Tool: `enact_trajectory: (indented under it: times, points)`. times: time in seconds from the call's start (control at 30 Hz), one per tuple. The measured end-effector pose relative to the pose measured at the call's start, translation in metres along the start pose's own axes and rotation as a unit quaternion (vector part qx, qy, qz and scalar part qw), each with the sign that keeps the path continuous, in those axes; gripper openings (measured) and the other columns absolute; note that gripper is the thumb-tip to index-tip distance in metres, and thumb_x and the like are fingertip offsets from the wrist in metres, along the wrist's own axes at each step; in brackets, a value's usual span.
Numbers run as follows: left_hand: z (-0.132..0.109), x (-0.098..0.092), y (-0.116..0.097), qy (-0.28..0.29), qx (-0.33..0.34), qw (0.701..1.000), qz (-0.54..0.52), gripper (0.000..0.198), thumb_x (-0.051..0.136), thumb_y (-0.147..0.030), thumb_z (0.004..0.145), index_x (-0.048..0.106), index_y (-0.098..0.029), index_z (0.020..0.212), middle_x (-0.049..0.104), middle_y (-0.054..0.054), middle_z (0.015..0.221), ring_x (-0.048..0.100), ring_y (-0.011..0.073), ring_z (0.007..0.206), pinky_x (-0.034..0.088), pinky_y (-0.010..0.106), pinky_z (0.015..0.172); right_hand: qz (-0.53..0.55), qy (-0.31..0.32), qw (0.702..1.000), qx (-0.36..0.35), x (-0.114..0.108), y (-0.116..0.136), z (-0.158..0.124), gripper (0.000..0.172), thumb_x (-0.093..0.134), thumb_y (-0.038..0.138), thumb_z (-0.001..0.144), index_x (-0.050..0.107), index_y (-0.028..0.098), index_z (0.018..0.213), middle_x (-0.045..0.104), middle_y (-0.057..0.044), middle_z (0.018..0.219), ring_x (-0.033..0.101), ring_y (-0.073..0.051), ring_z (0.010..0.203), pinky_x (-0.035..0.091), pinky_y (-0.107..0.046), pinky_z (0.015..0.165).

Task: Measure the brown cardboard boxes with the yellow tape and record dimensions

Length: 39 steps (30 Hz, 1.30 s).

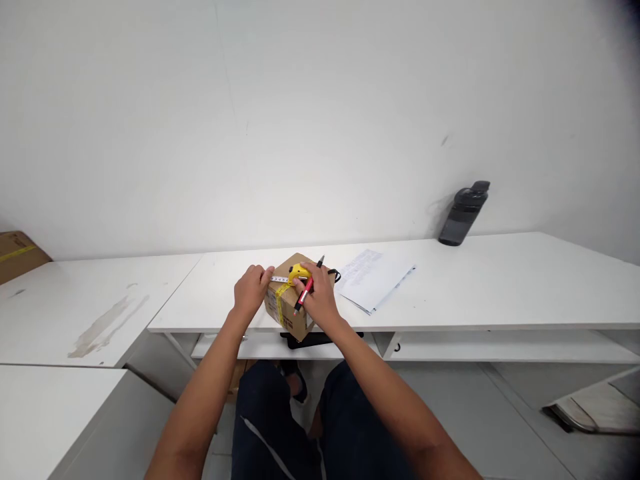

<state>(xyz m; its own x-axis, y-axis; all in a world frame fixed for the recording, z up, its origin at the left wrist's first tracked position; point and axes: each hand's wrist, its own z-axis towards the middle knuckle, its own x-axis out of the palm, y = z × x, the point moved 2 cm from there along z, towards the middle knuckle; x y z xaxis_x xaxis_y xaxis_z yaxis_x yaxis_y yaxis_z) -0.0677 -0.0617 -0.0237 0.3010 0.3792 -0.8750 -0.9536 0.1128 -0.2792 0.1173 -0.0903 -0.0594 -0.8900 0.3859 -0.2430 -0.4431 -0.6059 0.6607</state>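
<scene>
A small cardboard box (pixel 293 309) with yellow tape sits tilted at the front edge of the white desk. Across its top runs the short pulled-out blade of a yellow tape measure (pixel 299 272). My left hand (pixel 252 291) pinches the blade's end at the box's left corner. The tape measure's case is in my right hand (pixel 319 293), which also holds a red and black pen (pixel 309 287) slanting across the fingers. A black strap shows just right of that hand.
White papers (pixel 375 280) with handwriting lie right of the box. A dark bottle (pixel 464 213) stands near the wall. Another cardboard box (pixel 20 257) is at the far left. An open shelf (pixel 450 345) runs under the desk (pixel 500 293), with a black object below the small box.
</scene>
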Motion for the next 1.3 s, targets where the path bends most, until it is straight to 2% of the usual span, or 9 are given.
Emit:
enact_trajectory:
  times: [0.1, 0.23, 0.37, 0.5, 0.63, 0.8, 0.93, 1.13, 1.3]
  points:
    - [-0.009, -0.004, 0.000, -0.008, 0.011, 0.999, 0.041, 0.046, 0.030, -0.054, 0.103, 0.057, -0.022, 0.084, 0.064, 0.005, 0.093, 0.062, 0.0201, 0.082, 0.032, 0.030, 0.061, 0.024, 0.014, 1.000, 0.008, 0.001, -0.002, -0.001, 0.037, 0.059, 0.036, 0.093, 0.057, 0.023, 0.127, 0.058, -0.012, 0.118, 0.059, -0.028, 0.111, 0.050, -0.047, 0.097]
    - [-0.009, -0.013, -0.004, 0.014, -0.028, 0.994, 0.101, 0.051, 0.026, -0.057, 0.102, 0.060, -0.022, 0.086, 0.068, 0.008, 0.093, 0.064, 0.0243, 0.084, 0.032, 0.031, 0.060, 0.032, 0.034, 0.999, 0.007, -0.003, -0.006, 0.003, 0.037, 0.060, 0.037, 0.092, 0.058, 0.024, 0.127, 0.058, -0.011, 0.116, 0.059, -0.028, 0.110, 0.051, -0.048, 0.096]
    - [0.006, -0.020, -0.006, 0.107, -0.088, 0.986, 0.097, 0.054, 0.026, -0.060, 0.099, 0.061, -0.021, 0.086, 0.072, 0.012, 0.094, 0.067, 0.0297, 0.090, 0.038, 0.034, 0.065, 0.021, 0.060, 0.998, -0.011, -0.007, -0.004, 0.008, 0.037, 0.061, 0.034, 0.092, 0.058, 0.024, 0.127, 0.058, -0.011, 0.114, 0.060, -0.028, 0.108, 0.051, -0.047, 0.096]
    - [0.021, -0.024, 0.000, 0.189, -0.102, 0.975, 0.054, 0.052, 0.033, -0.063, 0.095, 0.058, -0.021, 0.077, 0.073, 0.014, 0.099, 0.067, 0.0316, 0.094, 0.042, 0.036, 0.069, -0.016, 0.064, 0.998, -0.014, -0.010, 0.000, 0.009, 0.036, 0.061, 0.032, 0.092, 0.061, 0.024, 0.127, 0.057, -0.011, 0.111, 0.059, -0.029, 0.106, 0.053, -0.047, 0.091]
    - [0.024, -0.020, 0.013, 0.210, -0.103, 0.972, 0.003, 0.053, 0.032, -0.066, 0.094, 0.055, -0.022, 0.075, 0.073, 0.010, 0.089, 0.067, 0.0261, 0.082, 0.043, 0.034, 0.067, -0.011, 0.029, 0.999, -0.027, -0.026, 0.000, -0.001, 0.034, 0.060, 0.032, 0.092, 0.062, 0.025, 0.125, 0.056, -0.012, 0.114, 0.057, -0.030, 0.111, 0.052, -0.048, 0.096]
    - [0.022, 0.000, 0.028, 0.153, -0.075, 0.977, -0.126, 0.052, 0.038, -0.070, 0.090, 0.055, -0.022, 0.081, 0.071, 0.008, 0.092, 0.064, 0.0237, 0.082, 0.044, 0.033, 0.067, -0.018, -0.084, 0.994, 0.075, -0.067, -0.016, -0.027, 0.035, 0.063, 0.038, 0.090, 0.063, 0.026, 0.123, 0.057, -0.008, 0.110, 0.061, -0.025, 0.103, 0.053, -0.048, 0.094]
    - [0.023, 0.009, 0.022, 0.145, -0.057, 0.968, -0.196, 0.049, 0.044, -0.068, 0.088, 0.060, -0.021, 0.087, 0.070, 0.006, 0.091, 0.063, 0.0225, 0.082, 0.044, 0.031, 0.065, -0.036, -0.123, 0.989, 0.076, -0.077, -0.016, -0.045, 0.036, 0.062, 0.038, 0.091, 0.062, 0.025, 0.124, 0.057, -0.007, 0.109, 0.061, -0.024, 0.103, 0.053, -0.047, 0.095]
    - [0.035, -0.008, -0.004, 0.224, -0.023, 0.970, -0.093, 0.054, 0.050, -0.074, 0.080, 0.055, -0.022, 0.068, 0.069, 0.009, 0.080, 0.062, 0.0245, 0.073, 0.039, 0.032, 0.056, -0.086, -0.133, 0.987, -0.009, -0.058, 0.003, -0.052, 0.033, 0.059, 0.030, 0.094, 0.060, 0.026, 0.126, 0.054, -0.010, 0.113, 0.058, -0.026, 0.110, 0.052, -0.048, 0.097]
    - [0.055, -0.009, -0.022, 0.299, -0.078, 0.951, 0.010, 0.064, 0.044, -0.081, 0.079, 0.058, -0.021, 0.064, 0.069, 0.014, 0.068, 0.066, 0.0289, 0.066, 0.046, 0.039, 0.064, -0.116, -0.155, 0.981, -0.020, -0.056, 0.006, -0.055, 0.035, 0.060, 0.029, 0.094, 0.058, 0.027, 0.128, 0.054, -0.010, 0.112, 0.058, -0.027, 0.107, 0.054, -0.049, 0.093]
